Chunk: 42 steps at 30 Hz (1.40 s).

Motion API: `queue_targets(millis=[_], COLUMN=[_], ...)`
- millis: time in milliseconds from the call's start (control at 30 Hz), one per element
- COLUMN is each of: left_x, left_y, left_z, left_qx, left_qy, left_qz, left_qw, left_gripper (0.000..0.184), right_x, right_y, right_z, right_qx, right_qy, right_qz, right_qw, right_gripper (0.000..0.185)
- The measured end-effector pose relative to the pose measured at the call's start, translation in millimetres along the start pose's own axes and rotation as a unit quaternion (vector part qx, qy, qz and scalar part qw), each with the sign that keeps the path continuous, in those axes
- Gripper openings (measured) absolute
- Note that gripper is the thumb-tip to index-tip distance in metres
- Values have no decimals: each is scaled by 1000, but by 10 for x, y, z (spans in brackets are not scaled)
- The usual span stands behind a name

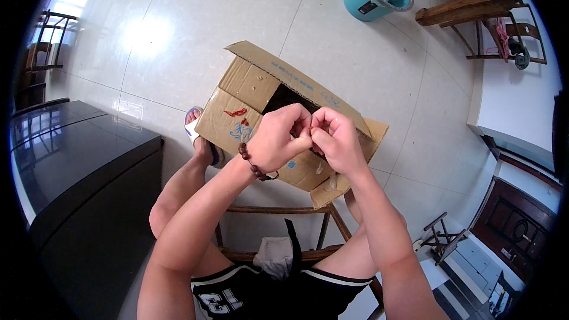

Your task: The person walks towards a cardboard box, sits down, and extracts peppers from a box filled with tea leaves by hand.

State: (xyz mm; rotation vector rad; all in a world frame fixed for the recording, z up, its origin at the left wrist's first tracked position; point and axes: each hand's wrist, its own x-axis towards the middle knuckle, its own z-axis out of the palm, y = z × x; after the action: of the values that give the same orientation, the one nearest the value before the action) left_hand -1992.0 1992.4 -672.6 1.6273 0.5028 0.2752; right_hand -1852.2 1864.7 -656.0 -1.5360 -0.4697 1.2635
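My left hand (280,134), with a brown bead bracelet (251,162) at its wrist, is closed in a pinch above a cardboard box (228,98). Pinched too, my right hand (339,142) meets it fingertip to fingertip. Between them shows a bit of a small orange-red piece, which looks like dried red chili (311,130); the fingers hide most of it. On the left flap lie red chili pieces (236,112) beside blue print. The box's dark opening (283,99) is partly covered by my hands, so its contents are mostly hidden.
A teal bucket (360,3) with rubbish in it stands on the tiled floor (195,18). To the left is a black glossy cabinet (83,154). Wooden furniture (468,9) stands at upper right. Below the box is a wooden stool frame (272,209), between my legs.
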Motion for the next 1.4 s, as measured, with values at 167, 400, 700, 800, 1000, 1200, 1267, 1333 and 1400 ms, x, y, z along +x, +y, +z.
queue_targets(millis=[167, 400, 700, 800, 1000, 1200, 1267, 1333, 1400], left_x=[-7, -23, 5, 29, 36, 46, 53, 64, 72], left_y=[16, -142, -34, -55, -18, -87, -103, -105, -95], left_z=[9, 65, -23, -57, -42, -64, -57, -62, -86], left_qx=[-44, -145, -261, -274, -271, -250, -243, -236, -236], left_qy=[1, -4, -41, -33, -37, -22, -23, -25, -43], left_qz=[-49, -85, -123, -111, -105, -114, -118, -123, -133], left_qw=[998, 986, 956, 955, 956, 961, 962, 964, 962], left_gripper=[18, 14, 9, 13, 19, 18, 19, 21, 24], right_x=[-2, -14, -2, 20, 13, -33, -27, -11, -9], right_y=[-15, 40, 12, 48, 45, -131, -170, -153, -146], right_z=[3, 2, -32, -57, -44, -20, -32, -92, -84], right_qx=[40, 101, 132, 88, -8, -84, -99, -225, -230], right_qy=[-15, -34, 2, 39, 71, 79, 87, 56, 59], right_qz=[7, 19, 14, -25, -81, -112, -127, -220, -221], right_qw=[999, 994, 991, 995, 994, 987, 983, 948, 946], right_gripper=[5, 5, 3, 5, 6, 23, 32, 40, 34])
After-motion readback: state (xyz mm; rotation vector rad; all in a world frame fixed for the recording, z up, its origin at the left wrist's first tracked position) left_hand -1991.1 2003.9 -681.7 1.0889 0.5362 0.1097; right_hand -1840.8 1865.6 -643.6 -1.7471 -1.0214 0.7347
